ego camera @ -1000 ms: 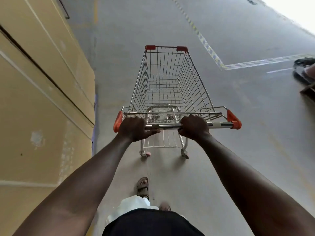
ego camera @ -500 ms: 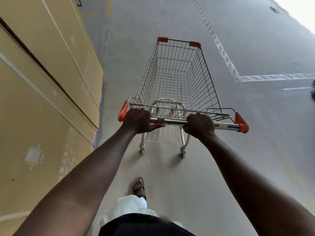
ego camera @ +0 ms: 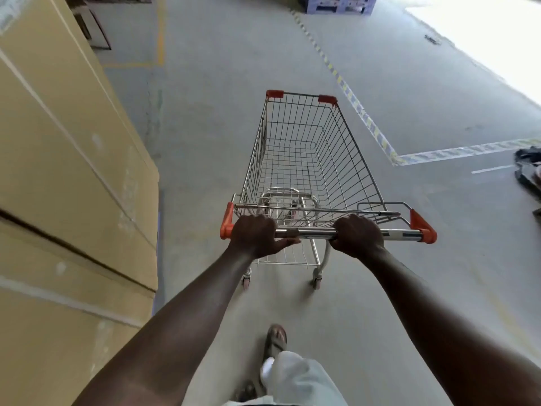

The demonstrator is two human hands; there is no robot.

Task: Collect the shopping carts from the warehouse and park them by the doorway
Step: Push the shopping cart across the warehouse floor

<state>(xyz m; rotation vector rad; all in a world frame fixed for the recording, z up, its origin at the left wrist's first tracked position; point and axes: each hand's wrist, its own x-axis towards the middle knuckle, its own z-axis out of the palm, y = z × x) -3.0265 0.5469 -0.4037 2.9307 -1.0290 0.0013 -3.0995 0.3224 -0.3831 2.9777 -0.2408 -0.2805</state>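
Showing nearest on the floor point(ego camera: 205, 148) is one sandal point(ego camera: 275, 339); a second is mostly hidden behind a pale trouser leg. Beyond it, two hands grip the one handle point(ego camera: 313, 232) of a single cart point(ego camera: 295, 159). The left hand point(ego camera: 254, 235) sits just beside the left orange end cap, fingers curled over the bar and thumb lying along it. The right hand point(ego camera: 358, 235) is right of the bar's middle, fingers wrapped fully round. Two rear wheels point(ego camera: 316, 281) touch the floor. The basket holds nothing, and two orange caps point(ego camera: 274, 94) mark its front corners. The cart stands mid-floor, near stacked boxes point(ego camera: 67, 171) along the left edge, with one striped line point(ego camera: 366, 121) on its right. One blue pallet point(ego camera: 339, 2) lies at the far edge.
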